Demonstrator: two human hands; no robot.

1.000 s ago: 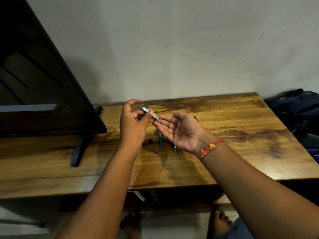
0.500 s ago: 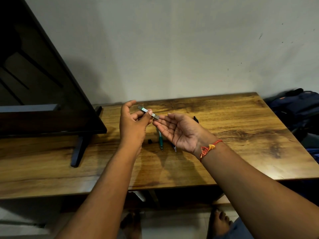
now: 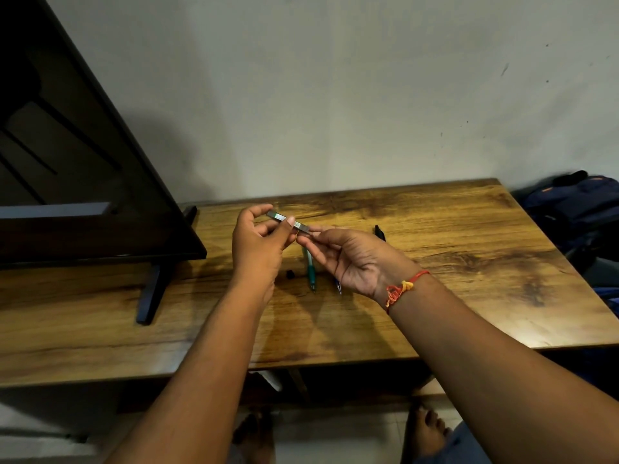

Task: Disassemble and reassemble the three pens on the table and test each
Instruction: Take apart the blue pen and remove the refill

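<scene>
Wooden table (image 3: 469, 262) lies under my hands, which meet just above it: my left hand (image 3: 258, 249) grips the grey pen (image 3: 288, 220) by its barrel, and my right hand (image 3: 355, 262) pinches its near end. If I pull too sharply, I reckon a spring or refill could jump out and roll away. Below lie the green pen (image 3: 311, 271), a blue pen (image 3: 338, 287) mostly hidden by my right palm, and a small black piece (image 3: 290, 274); a black pen (image 3: 380, 233) sits further back. A dark screen (image 3: 83, 179) crowds the left.
</scene>
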